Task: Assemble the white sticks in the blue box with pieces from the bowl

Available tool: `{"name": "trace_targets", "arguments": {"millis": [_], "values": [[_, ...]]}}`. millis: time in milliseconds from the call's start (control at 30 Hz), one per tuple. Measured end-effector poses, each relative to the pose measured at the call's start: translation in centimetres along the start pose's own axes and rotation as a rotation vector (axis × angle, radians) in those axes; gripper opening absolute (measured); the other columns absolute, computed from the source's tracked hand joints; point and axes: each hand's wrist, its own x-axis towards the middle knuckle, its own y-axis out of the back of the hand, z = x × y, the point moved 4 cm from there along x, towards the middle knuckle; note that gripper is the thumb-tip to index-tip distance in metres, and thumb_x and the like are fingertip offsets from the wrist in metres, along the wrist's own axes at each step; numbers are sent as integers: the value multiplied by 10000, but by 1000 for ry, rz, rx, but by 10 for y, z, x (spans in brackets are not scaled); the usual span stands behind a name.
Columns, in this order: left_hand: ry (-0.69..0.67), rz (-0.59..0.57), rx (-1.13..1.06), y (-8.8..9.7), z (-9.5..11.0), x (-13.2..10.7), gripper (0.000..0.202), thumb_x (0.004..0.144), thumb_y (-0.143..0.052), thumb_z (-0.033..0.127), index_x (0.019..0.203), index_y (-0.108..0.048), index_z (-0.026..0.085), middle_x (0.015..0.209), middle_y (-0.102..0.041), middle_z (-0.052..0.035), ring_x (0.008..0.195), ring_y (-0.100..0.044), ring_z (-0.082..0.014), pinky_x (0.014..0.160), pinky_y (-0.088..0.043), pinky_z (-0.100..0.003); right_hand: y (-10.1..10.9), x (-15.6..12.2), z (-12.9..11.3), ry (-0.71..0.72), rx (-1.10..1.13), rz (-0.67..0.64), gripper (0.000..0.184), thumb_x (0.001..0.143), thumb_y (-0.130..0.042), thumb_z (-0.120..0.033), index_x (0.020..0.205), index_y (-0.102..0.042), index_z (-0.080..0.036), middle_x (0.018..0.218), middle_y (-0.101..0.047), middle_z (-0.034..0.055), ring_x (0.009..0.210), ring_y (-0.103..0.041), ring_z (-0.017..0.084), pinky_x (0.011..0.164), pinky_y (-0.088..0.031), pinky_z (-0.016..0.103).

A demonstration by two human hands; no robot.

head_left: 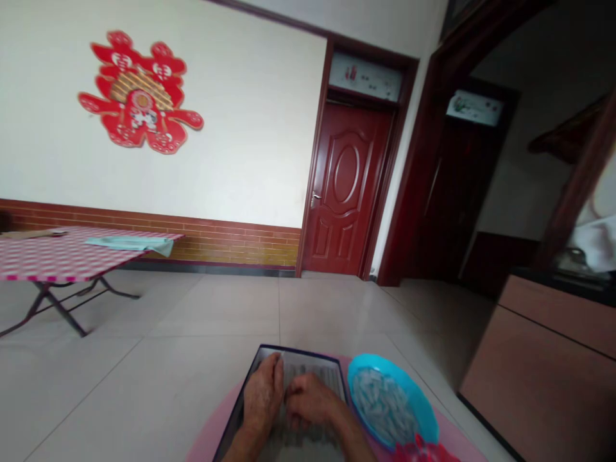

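At the bottom of the view a dark rectangular tray [269, 351] lies on a pink round surface [212, 427]; rows of small grey pieces fill it. My left hand [262, 394] rests on the tray's left part, fingers stretched forward and lying flat. My right hand [310, 401] sits beside it on the rows, fingers curled down onto the pieces; what they pinch, if anything, is hidden. To the right, a blue bowl [423, 410] holds several small pale pieces.
A folding table with a red checked cloth [58, 256] stands at the left, a pale cloth on it. A red paper decoration [139, 96] hangs on the wall. A dark red door [344, 186] is shut ahead. A brown cabinet [543, 366] stands at the right. Tiled floor lies between.
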Motion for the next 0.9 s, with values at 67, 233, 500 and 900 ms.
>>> {"name": "trace_targets", "arguments": {"millis": [67, 233, 500, 900], "values": [[-33, -2, 11, -2, -2, 0, 320, 921, -384, 311, 1055, -645, 182, 985, -727, -70, 889, -688, -189, 799, -517, -265, 22, -5, 6, -2, -39, 60, 140, 549, -460, -153, 577, -594, -179, 486, -579, -32, 424, -537, 109, 416, -392, 189], [-95, -23, 10, -2, 1, -2, 350, 929, -366, 332, 1085, -643, 186, 1014, -723, -68, 900, -684, -193, 825, -512, -285, 99, -24, 45, -18, -217, 379, 198, 633, -451, -158, 659, -646, -177, 562, -632, -2, 582, -603, 150, 541, -423, 223], [-71, -128, 22, 6, 10, -2, 351, 924, -359, 291, 1099, -644, 183, 1028, -717, -69, 937, -670, -195, 862, -488, -285, 154, -42, 109, 26, -473, 636, 306, 581, -477, -72, 744, -703, -200, 770, -699, 45, 816, -615, 211, 801, -409, 302], [-99, -144, 32, 6, 11, -4, 355, 932, -359, 311, 1084, -648, 171, 1006, -721, -76, 920, -675, -208, 847, -498, -309, 134, -37, 124, 111, -509, 658, 226, 626, -511, -100, 748, -679, -188, 817, -664, 71, 815, -562, 217, 794, -383, 307]]}}
